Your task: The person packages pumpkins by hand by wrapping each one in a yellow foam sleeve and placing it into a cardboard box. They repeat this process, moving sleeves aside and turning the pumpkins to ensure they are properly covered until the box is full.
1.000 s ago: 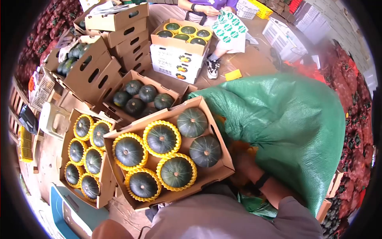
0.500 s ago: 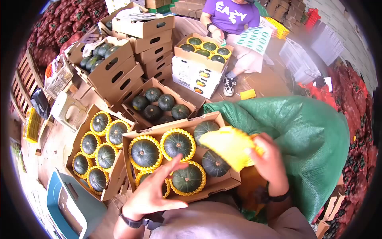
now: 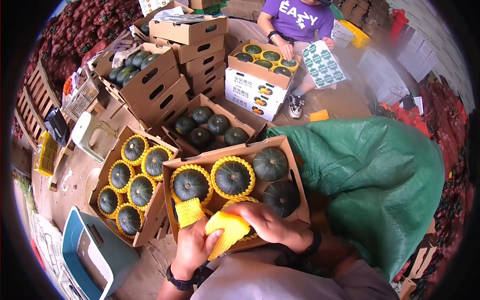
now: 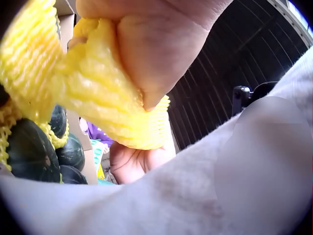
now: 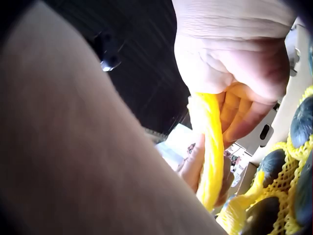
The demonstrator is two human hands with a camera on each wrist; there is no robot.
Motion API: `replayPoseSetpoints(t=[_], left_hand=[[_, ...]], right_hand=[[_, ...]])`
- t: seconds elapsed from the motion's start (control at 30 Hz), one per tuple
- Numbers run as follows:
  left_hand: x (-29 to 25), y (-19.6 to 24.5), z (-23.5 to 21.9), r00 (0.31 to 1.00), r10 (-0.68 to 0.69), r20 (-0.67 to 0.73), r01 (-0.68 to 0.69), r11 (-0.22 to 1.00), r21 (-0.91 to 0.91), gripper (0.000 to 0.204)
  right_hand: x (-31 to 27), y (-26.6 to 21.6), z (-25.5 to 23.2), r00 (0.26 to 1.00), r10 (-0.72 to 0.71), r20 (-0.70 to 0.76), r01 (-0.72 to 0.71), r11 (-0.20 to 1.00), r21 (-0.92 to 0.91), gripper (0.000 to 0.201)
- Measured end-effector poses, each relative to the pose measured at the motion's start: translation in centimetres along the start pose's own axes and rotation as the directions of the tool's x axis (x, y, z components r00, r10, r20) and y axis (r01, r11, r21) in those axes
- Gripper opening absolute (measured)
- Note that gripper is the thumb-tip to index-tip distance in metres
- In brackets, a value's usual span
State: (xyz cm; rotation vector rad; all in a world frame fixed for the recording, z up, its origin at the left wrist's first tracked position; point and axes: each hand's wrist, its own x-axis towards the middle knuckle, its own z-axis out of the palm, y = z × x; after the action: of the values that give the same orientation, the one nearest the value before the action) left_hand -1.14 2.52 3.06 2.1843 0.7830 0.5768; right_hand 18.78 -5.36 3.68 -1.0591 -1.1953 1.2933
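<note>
Both hands hold a yellow foam net sleeve (image 3: 220, 231) over the near edge of a cardboard box of dark green squashes (image 3: 295, 172). My left hand (image 3: 192, 247) grips the sleeve from below, and my right hand (image 3: 260, 222) curls over its top. In the left wrist view the sleeve (image 4: 73, 83) is bunched in the fist; in the right wrist view the sleeve (image 5: 210, 147) hangs from the curled fingers. Several squashes in the box wear yellow nets (image 3: 232, 177); two at the right, one of them a bare squash (image 3: 270, 164), have none.
A second box of netted squashes (image 3: 131, 187) lies at left, a box of bare ones (image 3: 210, 125) behind. A big green sack (image 3: 375, 175) fills the right. A seated person in a purple shirt (image 3: 300, 17) works at another box (image 3: 260, 60). Stacked cartons (image 3: 185, 35) stand behind.
The right hand brought the yellow sleeve down from beside the sack to the box's near edge. The left hand, open before, now grips the sleeve too.
</note>
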Motion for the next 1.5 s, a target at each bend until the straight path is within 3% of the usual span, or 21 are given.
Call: replayPoseSetpoints(t=[0.07,0.17,0.33,0.47,0.53,0.6,0.67,0.7,0.73,0.8,0.83,0.87,0.93,1.0,1.07,1.17,1.27,1.3,1.33,1.43,1.5], left_hand=[[0.4,0.4,-0.1,0.998,0.022,0.056,-0.023,0.999,0.023,0.034],[1.5,0.4,-1.0,0.985,0.132,0.113,-0.132,0.991,-0.006,0.043],[3.2,2.1,-0.3,0.958,0.279,0.071,-0.287,0.945,0.156,0.042],[4.3,3.7,-0.5,0.915,0.403,0.019,-0.403,0.915,0.007,0.042],[4.2,4.8,1.0,0.846,0.434,-0.308,-0.374,0.897,0.236,0.042],[3.9,7.7,2.2,0.713,0.403,-0.574,-0.218,0.905,0.365,0.065],[3.7,8.3,3.0,0.925,0.269,-0.268,-0.31,0.943,-0.122,0.082],[3.8,7.4,3.4,0.953,0.189,-0.238,-0.261,0.911,-0.32,0.07],[4.2,5.4,3.3,0.96,0.153,-0.235,-0.261,0.794,-0.55,0.043],[3.8,4.7,2.0,0.992,0.003,0.126,0.124,0.148,-0.981,0.018],[3.7,5.3,1.0,0.95,0.1,0.295,0.29,0.064,-0.955,0.012],[3.6,4.9,1.3,0.94,0.072,0.333,0.331,0.033,-0.943,0.012],[3.9,3.8,2.2,0.913,0.019,0.407,0.407,-0.024,-0.913,0.013],[4.5,3.0,2.7,0.96,-0.061,0.274,0.28,0.129,-0.951,0.013],[4.1,3.3,1.9,0.964,0.004,0.267,0.266,0.07,-0.961,0.014],[4.8,4.1,2.5,0.985,0.137,-0.106,-0.164,0.553,-0.817,0.014],[3.7,5.2,2.0,0.989,0.149,-0.006,-0.059,0.352,-0.934,0.015],[3.0,3.8,2.1,0.983,0.158,0.094,0.022,0.403,-0.915,0.013],[3.3,3.5,2.4,0.991,0.086,0.099,0.073,0.269,-0.96,0.011],[5.5,4.0,2.2,0.965,-0.226,0.131,0.092,-0.175,-0.98,0.009],[6.0,2.5,2.5,0.931,-0.267,0.247,0.17,-0.282,-0.944,0.016]], right_hand=[[-0.8,-1.1,0.1,1.0,0.012,-0.012,-0.015,0.946,-0.325,0.039],[-2.1,-3.2,-0.7,0.935,0.3,0.19,-0.325,0.938,0.121,0.034],[-2.0,-4.6,-0.7,0.997,0.072,-0.026,-0.076,0.898,-0.433,0.029],[-1.6,-4.5,-1.7,0.982,0.163,0.095,-0.116,0.917,-0.382,0.03],[-1.1,-4.4,-0.7,0.994,-0.033,-0.1,0.006,0.966,-0.257,0.028],[-0.4,-2.2,0.3,0.793,-0.345,-0.502,0.147,0.908,-0.392,0.032],[-0.1,-1.6,0.2,0.711,-0.507,-0.487,0.45,0.861,-0.239,0.03],[-0.7,-0.8,0.6,0.752,-0.402,-0.522,0.232,0.903,-0.361,0.024],[-0.7,-0.5,0.2,0.72,-0.377,-0.582,0.29,0.926,-0.242,0.02],[-0.6,0.0,-1.0,0.651,-0.295,-0.699,0.406,0.914,-0.007,0.014],[0.0,-0.3,-2.4,0.693,-0.194,-0.695,0.434,0.881,0.186,0.015],[0.1,-1.1,-3.3,0.855,-0.011,-0.518,0.338,0.771,0.54,0.021],[-1.1,-0.5,-3.7,0.988,0.129,-0.089,0.035,0.372,0.928,0.03],[-2.6,0.2,-3.2,0.982,-0.085,-0.17,0.189,0.494,0.849,0.05],[-3.2,2.0,-4.5,0.987,-0.13,-0.099,0.151,0.493,0.857,0.052],[-3.9,2.2,-4.8,0.981,-0.006,-0.191,0.173,0.454,0.874,0.047],[-3.3,3.6,-5.7,0.972,0.15,-0.179,0.12,0.339,0.933,0.042],[-2.8,4.8,-6.1,0.986,0.148,-0.073,0.038,0.229,0.973,0.032],[-2.5,5.1,-5.7,0.994,0.105,0.015,-0.025,0.089,0.996,0.032],[-2.4,2.5,-4.0,0.999,0.026,-0.029,0.023,0.192,0.981,0.041],[-3.5,1.0,-3.2,0.999,-0.036,-0.035,0.045,0.336,0.941,0.053]])
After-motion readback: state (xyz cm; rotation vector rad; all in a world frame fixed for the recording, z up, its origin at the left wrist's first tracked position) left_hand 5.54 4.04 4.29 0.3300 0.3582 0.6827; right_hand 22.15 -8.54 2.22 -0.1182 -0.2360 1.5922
